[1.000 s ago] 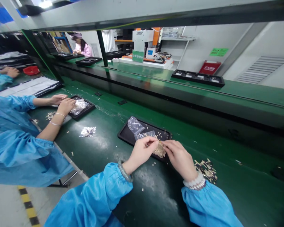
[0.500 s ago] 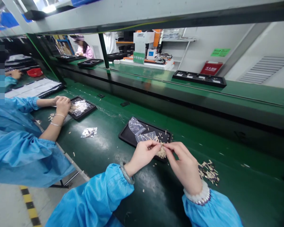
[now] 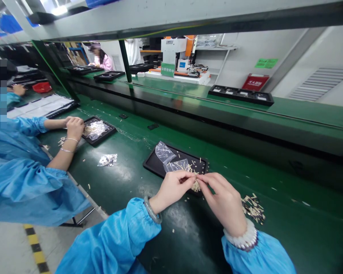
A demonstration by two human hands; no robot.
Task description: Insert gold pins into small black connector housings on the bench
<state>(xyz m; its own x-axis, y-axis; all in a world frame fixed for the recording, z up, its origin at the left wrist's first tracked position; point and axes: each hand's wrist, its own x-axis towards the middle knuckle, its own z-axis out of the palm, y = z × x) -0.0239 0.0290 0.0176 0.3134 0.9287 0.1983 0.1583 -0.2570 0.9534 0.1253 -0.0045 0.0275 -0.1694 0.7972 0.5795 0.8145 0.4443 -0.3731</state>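
Over the near right end of a black tray (image 3: 154,161), my left hand (image 3: 173,189) and my right hand (image 3: 223,199) meet fingertip to fingertip. Both are closed in a pinch; whatever lies between the fingertips is too small to make out. Right below them in the tray is a heap of small beige strips (image 3: 196,185), partly hidden by my fingers. Two clear plastic bags (image 3: 165,152) lie in the tray, left of the heap. Beside my right wrist, a second pile of beige and dark strips (image 3: 254,208) rests on the green surface.
To the left, a co-worker in a blue smock (image 3: 25,171) works over another black tray (image 3: 98,140) of strips. A small clear bag (image 3: 108,160) lies between us. Flat black pieces (image 3: 153,126) are farther back. A long black tray (image 3: 240,95) stands on the raised ledge.
My right hand has shifted slightly to the right, its fingertips still against the left hand's. The flat black pieces and white scraps at the back have moved a little to the right.
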